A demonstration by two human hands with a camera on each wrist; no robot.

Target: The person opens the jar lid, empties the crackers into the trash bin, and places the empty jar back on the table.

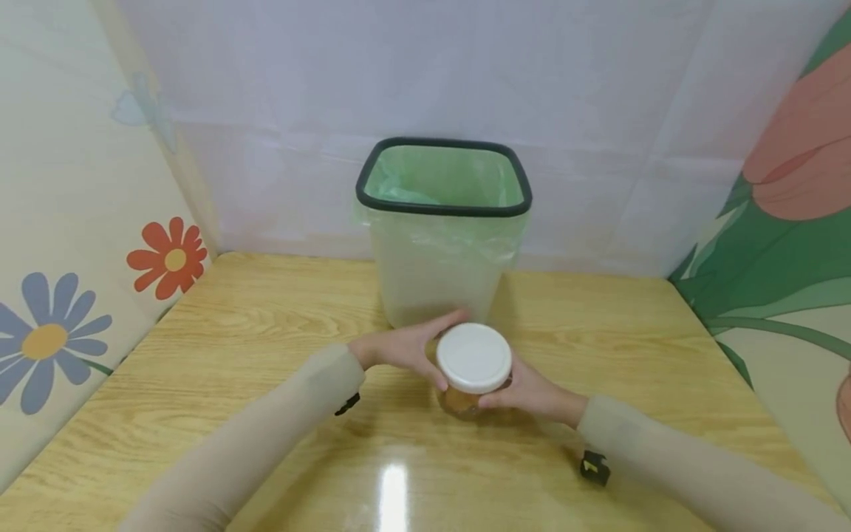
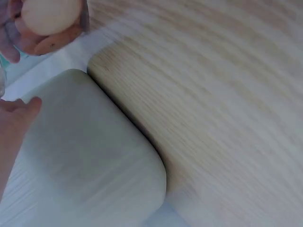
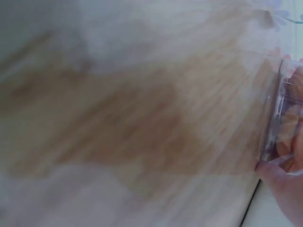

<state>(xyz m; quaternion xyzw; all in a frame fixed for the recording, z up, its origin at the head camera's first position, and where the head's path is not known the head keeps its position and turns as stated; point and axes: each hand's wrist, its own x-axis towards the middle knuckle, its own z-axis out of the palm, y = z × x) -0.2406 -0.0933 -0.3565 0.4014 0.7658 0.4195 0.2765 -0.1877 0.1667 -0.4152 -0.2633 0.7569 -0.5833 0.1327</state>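
Note:
A clear jar with a white lid (image 1: 474, 357) stands out in front of the bin, held between both hands. Brown and orange round pieces (image 2: 51, 18) show through its wall; their kind is not clear. My left hand (image 1: 412, 347) is round the jar's left side near the lid, thumb in front and a finger behind. On the opposite side my right hand (image 1: 532, 388) grips the jar, its thumb on the near face. In the right wrist view the thumb (image 3: 279, 182) lies against the jar's edge (image 3: 286, 127).
Behind the jar stands a pale bin (image 1: 432, 273) with a black rim (image 1: 444, 210) and a green liner (image 1: 459, 174). They are on a wood-grain table (image 1: 279, 318). A white sheet (image 1: 425, 66) hangs at the back, with flower-patterned panels (image 1: 46, 185) at the sides.

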